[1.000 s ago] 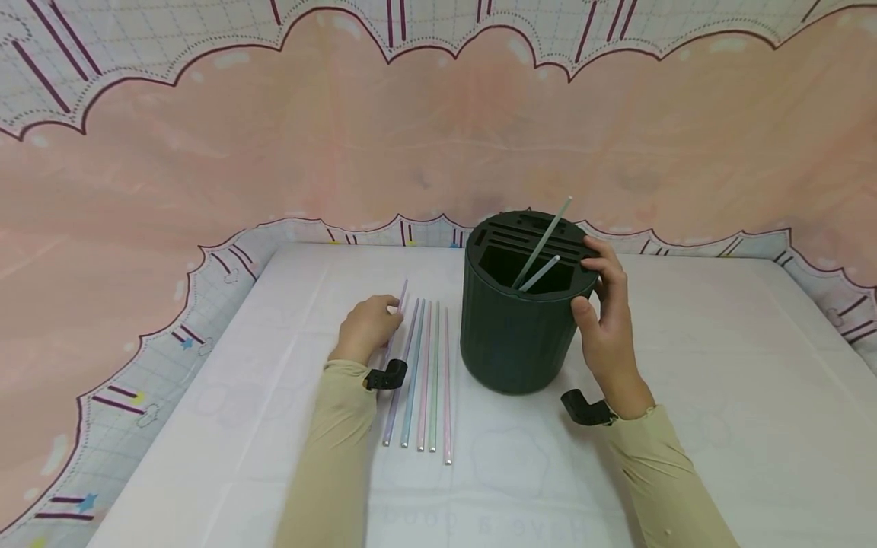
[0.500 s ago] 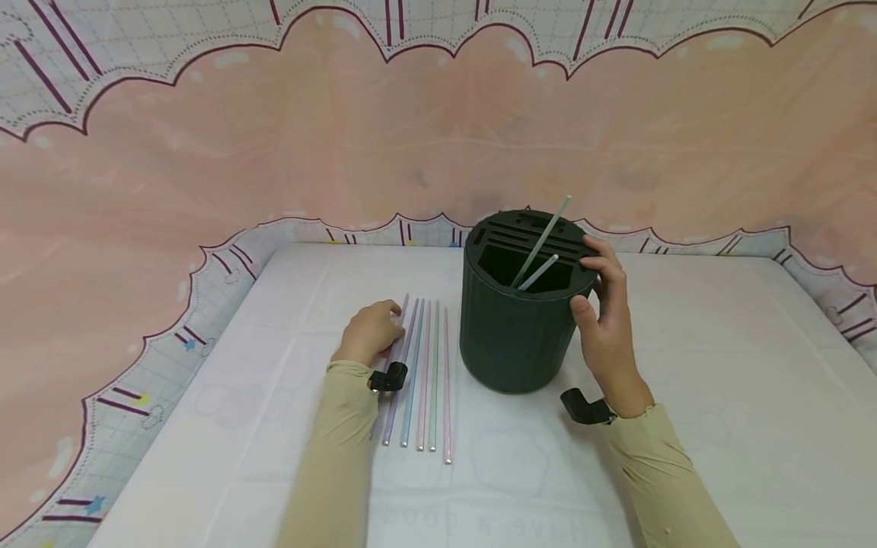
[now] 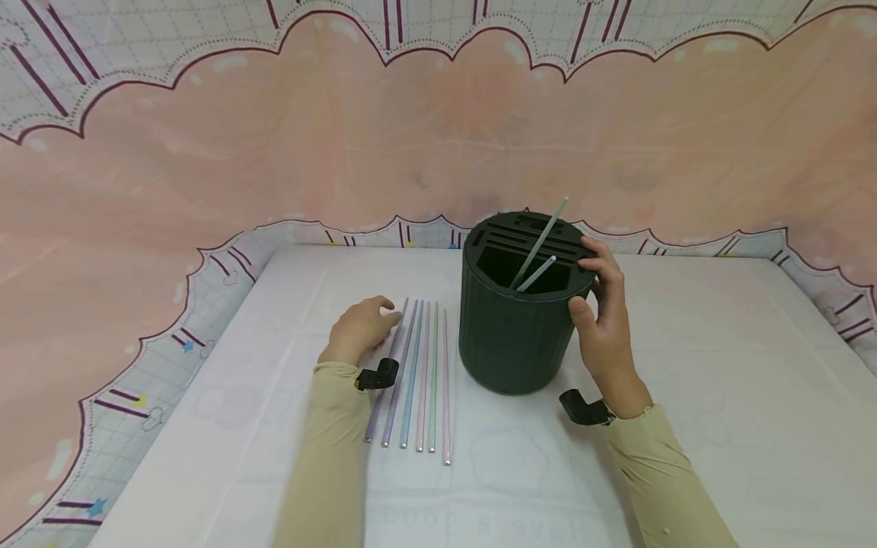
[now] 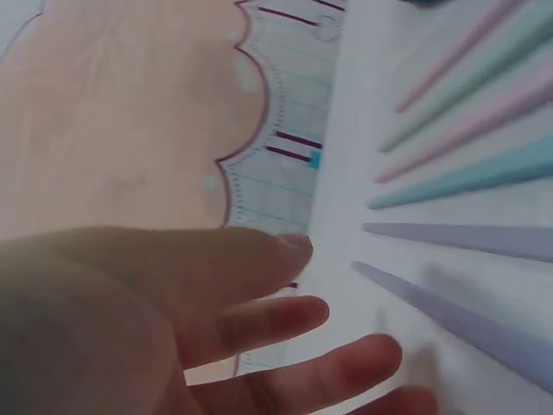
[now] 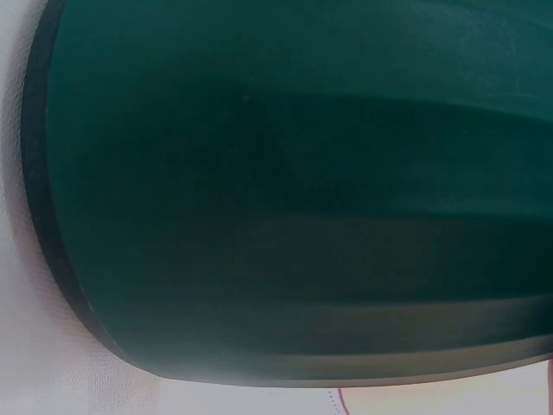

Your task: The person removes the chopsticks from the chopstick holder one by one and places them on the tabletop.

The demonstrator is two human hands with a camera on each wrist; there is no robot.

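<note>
My left hand is beside the leftmost purple chopstick, its fingers spread and holding nothing. In the left wrist view, the thumb and fingers stand apart, with that purple chopstick to their right. Next to it lie another purple, a blue, two pink and a green chopstick, side by side with silvery ends toward me. My right hand grips the rim of a dark green slotted utensil holder, which fills the right wrist view. A pale green chopstick and a pale bluish one lean in its opening.
A white cloth covers the table. Behind and to the left hangs a peach-coloured cloth with a scalloped white border. Black cameras are strapped at both wrists.
My left hand has drawn the leftmost purple chopstick back level with the row, then let go and shifted slightly left. My right hand and the utensil holder have stayed put.
</note>
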